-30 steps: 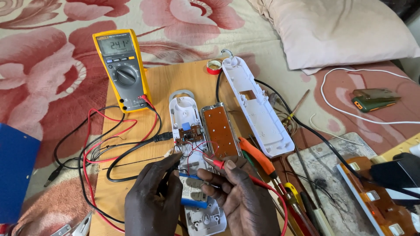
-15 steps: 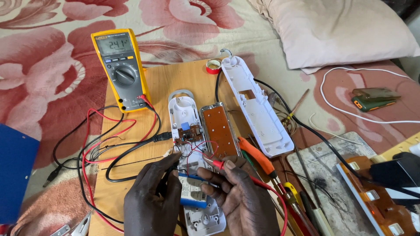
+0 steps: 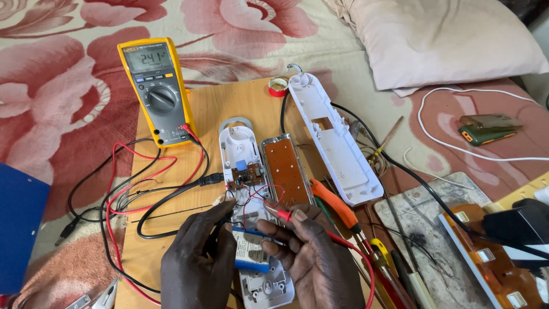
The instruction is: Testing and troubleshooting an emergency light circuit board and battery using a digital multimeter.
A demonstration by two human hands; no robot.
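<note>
My left hand (image 3: 197, 260) pinches a black meter probe against the end of a small cylindrical battery cell (image 3: 250, 250) with blue ends. My right hand (image 3: 311, 257) holds the red probe (image 3: 278, 213) at the cell's other side. The cell lies in an opened white plastic casing (image 3: 243, 166) with a small circuit board (image 3: 247, 174) and thin red and black wires. A brown circuit board (image 3: 286, 170) lies next to it. The yellow multimeter (image 3: 155, 90) stands at the back left with its display lit, its red and black leads (image 3: 134, 189) looping over the wooden board (image 3: 206, 109).
A long white casing cover (image 3: 334, 137) lies to the right, with a red tape roll (image 3: 278, 87) behind it. Orange-handled pliers (image 3: 337, 206) and screwdrivers (image 3: 383, 257) rest by my right hand. A pillow (image 3: 434, 40), white cable (image 3: 457, 149), blue object (image 3: 17, 229) and amber panel (image 3: 486, 257) surround the board.
Both hands stay on the probes at the cell, with only slight shifts of the fingers. The multimeter and casings have not moved.
</note>
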